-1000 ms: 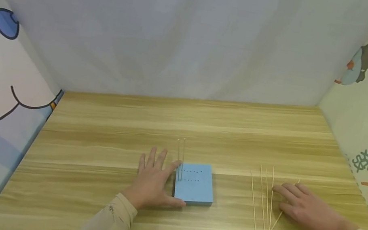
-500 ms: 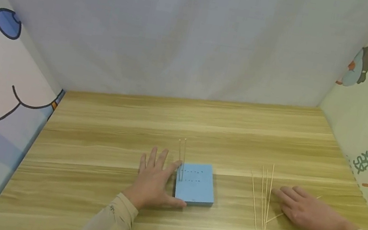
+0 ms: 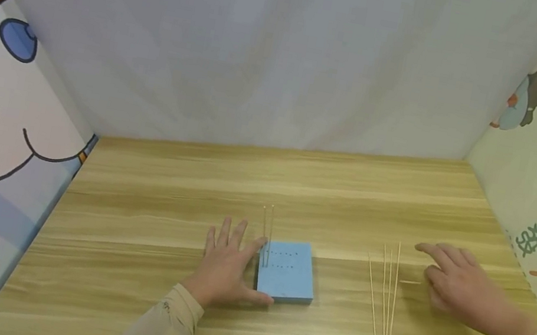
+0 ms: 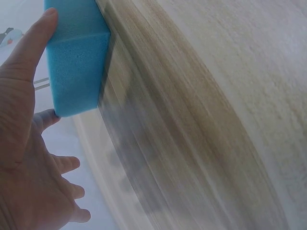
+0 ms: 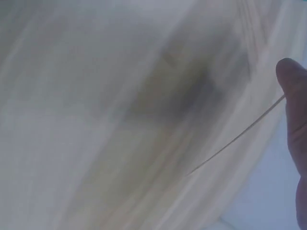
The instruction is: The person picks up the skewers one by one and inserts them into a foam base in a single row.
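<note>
- Head view: the left hand (image 3: pixel 221 273) is bracing the blue block (image 3: pixel 287 281) on the table (image 3: pixel 160 202), fingers spread apart, thumb and index finger touching its edges.
- Two sticks (image 3: pixel 270 231) are standing at the block's left side, beside rows of dark dots (image 3: pixel 281 253).
- Loose sticks (image 3: pixel 385 299) are lying between the block and the right hand (image 3: pixel 465 286), which is pinching another stick (image 3: pixel 410 282); picking up seems to be the step in hand, the next move probably calling for turning it upright over a dot.
- Left wrist view is showing the block's palm-side face, hidden from the head view.
- Right wrist view is revealing more of the pinched stick; the head view is showing only a short piece.
</note>
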Motion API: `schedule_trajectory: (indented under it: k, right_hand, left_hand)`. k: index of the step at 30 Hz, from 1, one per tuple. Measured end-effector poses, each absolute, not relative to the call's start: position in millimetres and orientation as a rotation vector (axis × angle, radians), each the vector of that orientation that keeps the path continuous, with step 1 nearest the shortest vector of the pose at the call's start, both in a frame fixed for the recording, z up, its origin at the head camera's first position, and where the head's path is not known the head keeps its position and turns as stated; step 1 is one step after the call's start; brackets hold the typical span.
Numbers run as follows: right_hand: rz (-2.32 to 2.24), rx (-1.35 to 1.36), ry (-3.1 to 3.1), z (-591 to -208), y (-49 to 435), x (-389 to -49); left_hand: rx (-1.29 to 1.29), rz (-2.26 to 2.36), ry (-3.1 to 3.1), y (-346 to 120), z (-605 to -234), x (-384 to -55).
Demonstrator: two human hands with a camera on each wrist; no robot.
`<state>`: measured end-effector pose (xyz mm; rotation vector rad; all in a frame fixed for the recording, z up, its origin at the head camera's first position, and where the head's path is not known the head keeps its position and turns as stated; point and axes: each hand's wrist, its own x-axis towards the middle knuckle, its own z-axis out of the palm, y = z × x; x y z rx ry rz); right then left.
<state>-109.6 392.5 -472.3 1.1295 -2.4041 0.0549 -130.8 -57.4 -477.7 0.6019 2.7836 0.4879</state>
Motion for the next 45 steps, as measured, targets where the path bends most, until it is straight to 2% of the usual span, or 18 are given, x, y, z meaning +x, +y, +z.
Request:
schedule_trajectory:
  k: [7,15,21,32,45]
  right_hand:
    - [0.322,0.927,-2.449,-436.7,361.4,-125.8]
    - [0.809,0.722,-2.427,-407.8,296.8,-135.1]
    - [1.141,0.664,-2.383,-393.7,247.0,-138.3]
    - [1.267,0.75,-2.431,-404.0,182.5,-144.0]
    - [1.261,0.799,-2.49,-421.4,160.8,-142.2]
  left_hand:
    - [0.609,0.482,2.79,-57.4,-478.3,-129.9]
    - [0.599,0.489,2.789,-57.3,-477.2,-130.0]
    - [0.608,0.486,2.796,-57.7,-477.6,-130.2]
    - [0.626,0.47,2.818,-57.5,-480.6,-132.2]
    - [0.642,0.469,2.83,-58.0,-480.1,-131.0]
